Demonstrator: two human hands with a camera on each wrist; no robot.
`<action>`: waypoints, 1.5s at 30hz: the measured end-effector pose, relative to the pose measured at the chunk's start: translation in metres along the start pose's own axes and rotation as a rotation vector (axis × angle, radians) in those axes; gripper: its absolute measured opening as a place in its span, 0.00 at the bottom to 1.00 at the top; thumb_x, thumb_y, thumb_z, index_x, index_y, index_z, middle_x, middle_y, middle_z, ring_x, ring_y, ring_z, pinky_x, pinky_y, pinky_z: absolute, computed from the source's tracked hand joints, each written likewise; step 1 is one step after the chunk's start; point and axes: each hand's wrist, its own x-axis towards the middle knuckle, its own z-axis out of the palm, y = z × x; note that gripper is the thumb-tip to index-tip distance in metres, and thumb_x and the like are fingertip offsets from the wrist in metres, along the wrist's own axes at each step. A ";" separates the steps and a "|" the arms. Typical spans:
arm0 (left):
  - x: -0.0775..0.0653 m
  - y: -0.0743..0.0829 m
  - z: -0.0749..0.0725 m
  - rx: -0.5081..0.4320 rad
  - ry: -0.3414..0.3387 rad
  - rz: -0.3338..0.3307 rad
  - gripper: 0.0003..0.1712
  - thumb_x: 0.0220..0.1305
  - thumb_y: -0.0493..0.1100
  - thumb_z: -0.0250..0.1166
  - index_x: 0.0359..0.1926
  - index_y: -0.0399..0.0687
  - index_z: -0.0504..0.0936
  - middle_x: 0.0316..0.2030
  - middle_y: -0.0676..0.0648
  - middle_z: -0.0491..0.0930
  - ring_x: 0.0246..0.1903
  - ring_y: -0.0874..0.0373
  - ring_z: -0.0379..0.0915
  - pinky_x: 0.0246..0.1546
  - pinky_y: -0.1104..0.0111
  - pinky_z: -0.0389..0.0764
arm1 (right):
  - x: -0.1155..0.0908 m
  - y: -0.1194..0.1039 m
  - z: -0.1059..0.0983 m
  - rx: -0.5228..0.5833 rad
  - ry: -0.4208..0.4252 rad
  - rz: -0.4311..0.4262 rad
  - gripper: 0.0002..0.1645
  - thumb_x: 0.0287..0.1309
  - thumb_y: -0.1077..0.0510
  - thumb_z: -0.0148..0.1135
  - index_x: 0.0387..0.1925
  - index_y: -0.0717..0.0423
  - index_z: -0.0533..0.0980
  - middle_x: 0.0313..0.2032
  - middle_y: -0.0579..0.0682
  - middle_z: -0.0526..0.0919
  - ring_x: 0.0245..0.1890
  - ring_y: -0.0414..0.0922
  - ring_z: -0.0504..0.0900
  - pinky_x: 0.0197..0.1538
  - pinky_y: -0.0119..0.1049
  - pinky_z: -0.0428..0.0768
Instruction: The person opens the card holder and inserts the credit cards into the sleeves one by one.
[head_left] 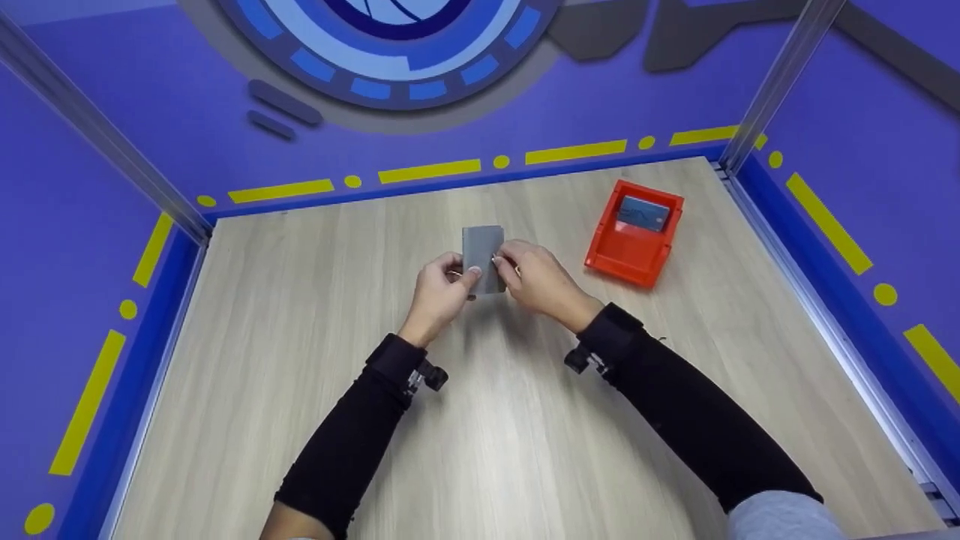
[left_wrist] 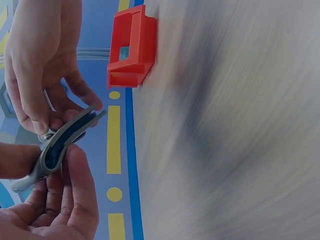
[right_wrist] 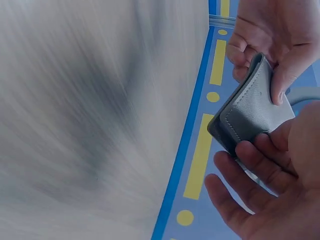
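A folded grey leather wallet (head_left: 482, 247) with stitched edges is held up above the table between both hands. My left hand (head_left: 442, 289) grips its left side, thumb on the near face and fingers behind. On the other side my right hand (head_left: 536, 277) pinches the right edge with thumb and fingertip, by a small shiny metal piece. The left wrist view shows the wallet (left_wrist: 62, 137) edge-on, slightly bowed, with a gap between its layers. In the right wrist view the stitched outside of the wallet (right_wrist: 250, 107) shows, and some right fingers extend loosely.
To the right on the wooden table (head_left: 315, 375) stands a red plastic tray (head_left: 652, 276) with a blue-grey card (head_left: 643, 214) lying at its far end. Blue panels (head_left: 420, 142) with yellow marks wall in the table's back and sides.
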 end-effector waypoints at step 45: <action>-0.005 -0.007 -0.014 -0.093 -0.159 -0.212 0.14 0.77 0.38 0.59 0.56 0.35 0.83 0.53 0.38 0.86 0.50 0.51 0.83 0.48 0.65 0.82 | 0.002 0.013 -0.021 0.281 -0.108 0.215 0.13 0.79 0.54 0.63 0.51 0.56 0.89 0.49 0.55 0.91 0.51 0.53 0.86 0.60 0.49 0.85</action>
